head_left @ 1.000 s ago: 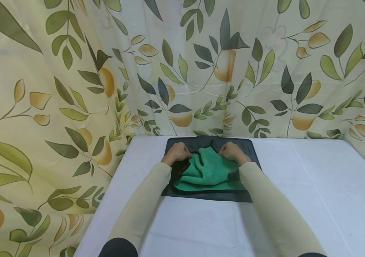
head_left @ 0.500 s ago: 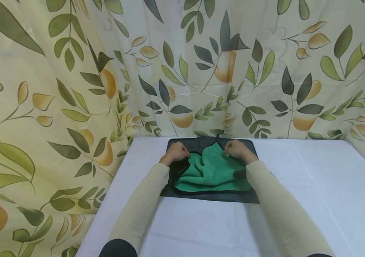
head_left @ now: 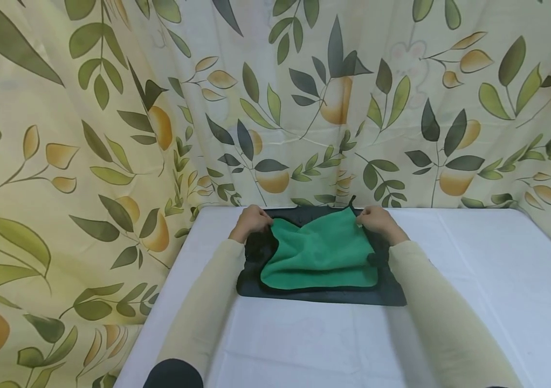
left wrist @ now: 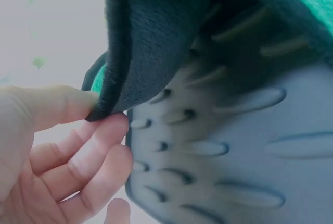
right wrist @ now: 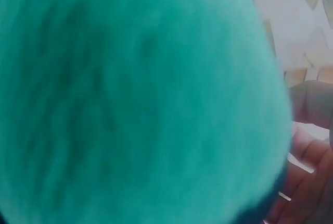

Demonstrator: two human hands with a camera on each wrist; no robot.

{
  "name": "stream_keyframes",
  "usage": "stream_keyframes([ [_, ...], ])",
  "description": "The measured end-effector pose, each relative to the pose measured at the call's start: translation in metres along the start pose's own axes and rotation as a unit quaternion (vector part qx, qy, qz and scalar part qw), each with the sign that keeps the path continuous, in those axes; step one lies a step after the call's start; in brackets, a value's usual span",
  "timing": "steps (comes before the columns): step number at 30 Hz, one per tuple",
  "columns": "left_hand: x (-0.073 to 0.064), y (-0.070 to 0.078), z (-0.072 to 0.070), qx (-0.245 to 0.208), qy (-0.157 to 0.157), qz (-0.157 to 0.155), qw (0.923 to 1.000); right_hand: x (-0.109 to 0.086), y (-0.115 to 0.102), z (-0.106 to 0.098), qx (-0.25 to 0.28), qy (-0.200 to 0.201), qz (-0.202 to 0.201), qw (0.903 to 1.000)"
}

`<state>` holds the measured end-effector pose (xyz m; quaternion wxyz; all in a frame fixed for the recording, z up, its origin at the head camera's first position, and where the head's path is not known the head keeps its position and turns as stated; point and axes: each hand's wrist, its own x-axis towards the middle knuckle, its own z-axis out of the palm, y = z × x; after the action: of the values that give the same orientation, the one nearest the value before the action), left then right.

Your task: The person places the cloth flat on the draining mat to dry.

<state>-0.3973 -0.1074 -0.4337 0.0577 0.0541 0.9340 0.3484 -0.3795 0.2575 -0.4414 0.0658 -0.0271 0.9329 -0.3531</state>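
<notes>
A green towel (head_left: pixel 324 248) with a black edge and a dark grey underside hangs between my two hands over a dark ridged mat (head_left: pixel 392 293). My left hand (head_left: pixel 251 221) pinches its far left corner between thumb and forefinger; in the left wrist view that corner of the towel (left wrist: pixel 151 36) is lifted above the mat (left wrist: pixel 250 156). At the far right, my right hand (head_left: pixel 381 222) pinches the towel's edge. In the right wrist view the green cloth (right wrist: pixel 145 99) fills most of the picture and partly covers the fingers. A small black loop (head_left: pixel 352 201) sticks up at the towel's far right corner.
The mat lies on a table with a white cloth (head_left: pixel 300 345), close to its far edge. A curtain (head_left: pixel 236 108) printed with leaves and fruit hangs behind the table and along the left side.
My hands have moved apart, the left one to the left and the right one to the right. Between them the towel has spread wider and its folds have smoothed out.
</notes>
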Motion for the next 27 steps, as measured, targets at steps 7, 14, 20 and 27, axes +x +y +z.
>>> stream_keyframes([
  [7,0.002,-0.006,-0.009,-0.025,0.029,-0.01,0.9992,-0.005,0.009,-0.006,0.005,-0.003,0.027,0.9996],
  [14,0.007,-0.008,-0.005,-0.025,0.075,-0.012,0.9968,-0.01,0.004,-0.006,0.014,0.009,0.032,0.9994],
  [20,0.01,-0.004,0.0,-0.023,0.118,-0.014,0.9926,-0.007,0.004,-0.006,0.04,0.007,0.038,0.9984],
  [27,0.015,0.0,0.003,-0.034,0.145,-0.013,0.9887,-0.003,0.009,-0.004,0.059,0.017,0.049,0.9969],
])
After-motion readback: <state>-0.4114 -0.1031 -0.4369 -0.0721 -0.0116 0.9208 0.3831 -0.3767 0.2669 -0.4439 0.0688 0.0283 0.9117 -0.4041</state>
